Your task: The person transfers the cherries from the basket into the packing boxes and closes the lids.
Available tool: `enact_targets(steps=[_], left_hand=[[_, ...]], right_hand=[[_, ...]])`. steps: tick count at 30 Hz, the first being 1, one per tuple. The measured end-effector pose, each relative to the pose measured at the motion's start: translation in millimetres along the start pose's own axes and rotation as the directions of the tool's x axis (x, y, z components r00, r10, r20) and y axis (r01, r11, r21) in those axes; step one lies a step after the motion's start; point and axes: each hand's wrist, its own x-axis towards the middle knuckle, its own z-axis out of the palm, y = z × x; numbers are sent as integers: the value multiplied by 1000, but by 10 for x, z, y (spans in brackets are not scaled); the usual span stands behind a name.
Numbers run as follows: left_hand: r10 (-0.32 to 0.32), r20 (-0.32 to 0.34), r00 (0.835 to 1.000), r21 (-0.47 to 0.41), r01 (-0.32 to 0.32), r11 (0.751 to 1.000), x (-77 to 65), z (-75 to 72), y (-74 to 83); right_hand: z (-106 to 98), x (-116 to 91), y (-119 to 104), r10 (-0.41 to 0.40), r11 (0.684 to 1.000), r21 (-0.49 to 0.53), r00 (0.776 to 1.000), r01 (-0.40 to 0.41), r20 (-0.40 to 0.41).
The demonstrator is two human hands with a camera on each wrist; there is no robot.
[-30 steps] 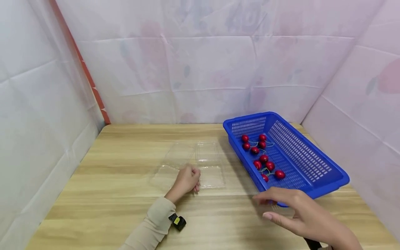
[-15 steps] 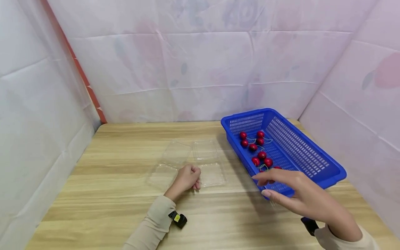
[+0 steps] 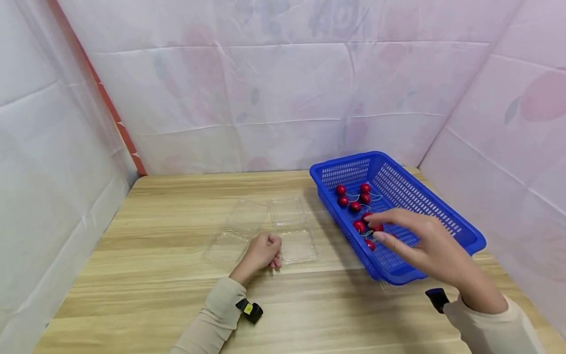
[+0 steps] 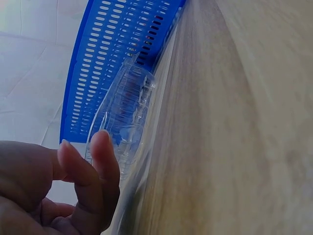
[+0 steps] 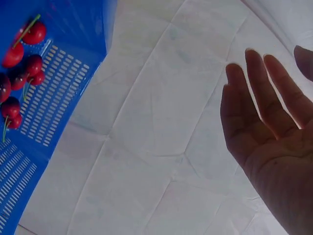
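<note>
My left hand point(image 3: 262, 250) rests beside a clear plastic clamshell box point(image 3: 299, 246), which lies opened out on the table. Its fingers are loosely curled; in the left wrist view the fingers point(image 4: 105, 161) stand in front of the box point(image 4: 124, 107), with nothing seen between them. Over the near side of a blue plastic basket point(image 3: 475, 241) hovers my right hand point(image 3: 426, 241), fingers and thumb spread apart and holding nothing. Several red cherries point(image 3: 355, 206) with green stems lie inside the basket below; the hand hides part of them in the head view.
The basket stands on the right of the wooden table point(image 3: 146, 275), its holed walls rising round the cherries. Pale printed cloth point(image 3: 283, 88) hangs behind and on both sides. Each wrist wears a black strap.
My right hand has moved forward and up, from in front of the basket's near edge to above the cherries. The left hand stays beside the box. The head view has shifted slightly.
</note>
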Motion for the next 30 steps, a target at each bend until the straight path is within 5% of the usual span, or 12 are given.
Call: enact_targets(steps=[12, 22, 26, 30], left_hand=[[0, 5, 1000, -13, 0, 1000, 18, -6, -26], [0, 5, 1000, -3, 0, 1000, 31, -31, -6], [2, 13, 1000, -13, -1, 1000, 32, -15, -3], [2, 18, 1000, -9, -2, 1000, 26, -4, -11]], right_hand=[[-52, 277, 561, 234, 972, 1, 965, -236, -118], [99, 474, 966, 368, 922, 139, 930, -362, -19], [141, 492, 1091, 475, 871, 112, 878, -478, 58], [146, 505, 1203, 591, 776, 113, 778, -621, 213]])
